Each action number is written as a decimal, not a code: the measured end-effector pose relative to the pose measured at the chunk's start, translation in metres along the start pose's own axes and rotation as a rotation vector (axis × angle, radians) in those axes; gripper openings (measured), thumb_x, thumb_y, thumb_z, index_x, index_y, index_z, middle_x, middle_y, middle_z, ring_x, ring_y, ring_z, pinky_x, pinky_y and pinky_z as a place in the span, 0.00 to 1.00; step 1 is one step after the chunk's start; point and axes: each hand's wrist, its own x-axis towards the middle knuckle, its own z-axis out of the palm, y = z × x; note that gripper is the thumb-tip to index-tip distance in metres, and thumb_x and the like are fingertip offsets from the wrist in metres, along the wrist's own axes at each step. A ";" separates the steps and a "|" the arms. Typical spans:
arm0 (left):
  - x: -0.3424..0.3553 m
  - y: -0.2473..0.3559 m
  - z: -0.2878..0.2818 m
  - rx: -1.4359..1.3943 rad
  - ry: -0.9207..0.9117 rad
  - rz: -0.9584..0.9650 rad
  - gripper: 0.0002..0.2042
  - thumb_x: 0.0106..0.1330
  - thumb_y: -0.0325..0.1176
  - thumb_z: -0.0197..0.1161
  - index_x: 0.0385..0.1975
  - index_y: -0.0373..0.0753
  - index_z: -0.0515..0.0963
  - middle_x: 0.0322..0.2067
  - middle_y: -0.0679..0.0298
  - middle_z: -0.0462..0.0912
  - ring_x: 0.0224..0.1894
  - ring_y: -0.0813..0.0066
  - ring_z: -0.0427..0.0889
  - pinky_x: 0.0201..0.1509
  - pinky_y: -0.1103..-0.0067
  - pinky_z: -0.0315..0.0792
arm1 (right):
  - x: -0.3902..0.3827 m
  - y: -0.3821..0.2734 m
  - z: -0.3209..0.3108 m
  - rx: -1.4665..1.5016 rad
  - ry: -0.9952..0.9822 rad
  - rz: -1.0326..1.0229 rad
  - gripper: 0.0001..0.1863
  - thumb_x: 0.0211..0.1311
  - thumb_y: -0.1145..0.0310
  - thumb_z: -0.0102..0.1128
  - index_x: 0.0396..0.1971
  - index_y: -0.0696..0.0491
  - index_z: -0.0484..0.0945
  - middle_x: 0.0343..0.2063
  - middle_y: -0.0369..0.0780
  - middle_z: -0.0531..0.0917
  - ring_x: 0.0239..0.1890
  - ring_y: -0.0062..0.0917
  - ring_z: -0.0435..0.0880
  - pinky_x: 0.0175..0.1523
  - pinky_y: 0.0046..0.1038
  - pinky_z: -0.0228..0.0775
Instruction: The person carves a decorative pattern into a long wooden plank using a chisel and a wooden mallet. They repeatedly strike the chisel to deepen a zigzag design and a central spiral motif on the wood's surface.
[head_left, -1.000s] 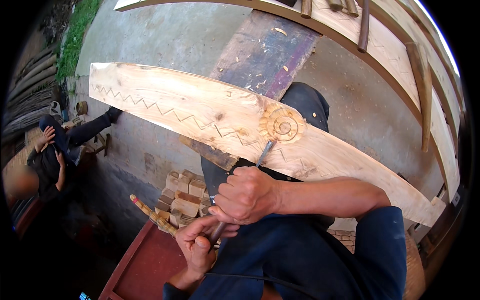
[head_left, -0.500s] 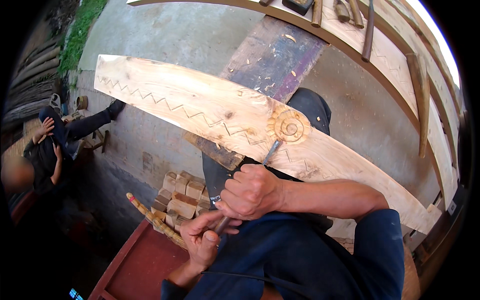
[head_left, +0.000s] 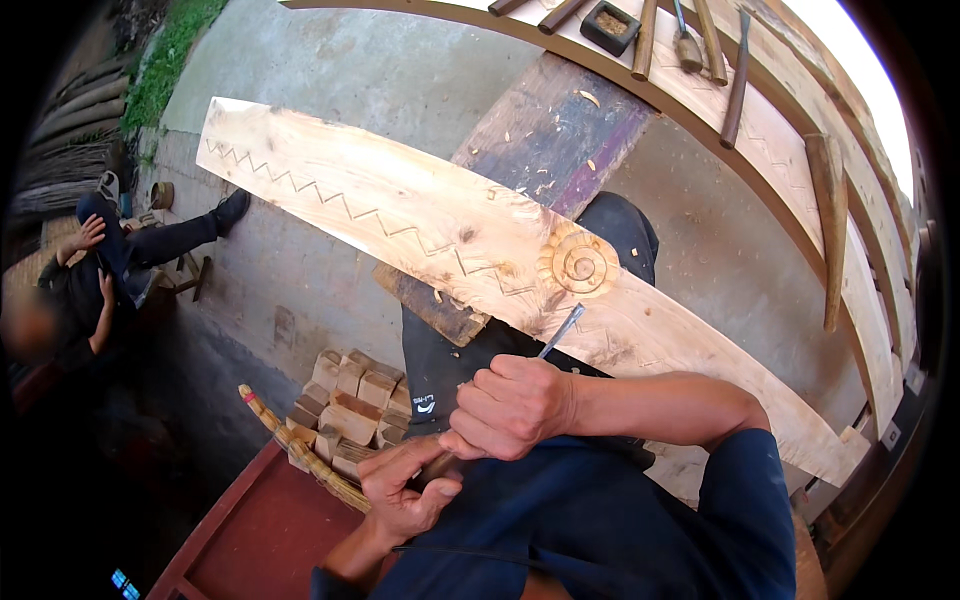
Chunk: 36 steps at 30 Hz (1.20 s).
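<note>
Chisel (head_left: 566,328) slants over the pale board (head_left: 340,205), tip near its carved rosette (head_left: 580,262); the right hand (head_left: 514,408) clenches it tightly, the left hand (head_left: 407,487) curls loosely around its handle (head_left: 437,466). A weathered plank (head_left: 550,125) runs beneath the board.

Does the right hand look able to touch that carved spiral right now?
Likely yes: the carved spiral lies uncovered on the board, just beyond the chisel. But the right hand is wrapped around that chisel, so it might need to let go first.
</note>
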 end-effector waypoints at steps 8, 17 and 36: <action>0.003 0.005 -0.015 -0.258 0.028 -0.173 0.34 0.77 0.57 0.72 0.58 0.24 0.87 0.26 0.60 0.89 0.23 0.79 0.86 0.26 0.83 0.74 | 0.002 0.014 0.013 0.262 -0.118 -0.012 0.27 0.71 0.44 0.71 0.23 0.47 0.70 0.22 0.33 0.68 0.23 0.25 0.74 0.30 0.30 0.62; 0.017 0.014 -0.027 -0.294 -0.009 -0.222 0.34 0.76 0.54 0.74 0.59 0.21 0.85 0.26 0.59 0.89 0.24 0.80 0.86 0.28 0.84 0.73 | 0.005 0.024 0.017 0.320 -0.137 -0.013 0.29 0.65 0.39 0.74 0.26 0.48 0.71 0.25 0.34 0.70 0.24 0.26 0.75 0.30 0.31 0.65; 0.054 0.052 -0.046 0.177 -0.053 -0.079 0.30 0.66 0.53 0.82 0.51 0.26 0.91 0.30 0.57 0.92 0.28 0.81 0.85 0.32 0.81 0.73 | 0.016 0.026 0.018 0.403 -0.004 0.114 0.27 0.62 0.45 0.80 0.25 0.48 0.71 0.25 0.34 0.69 0.23 0.26 0.74 0.28 0.30 0.66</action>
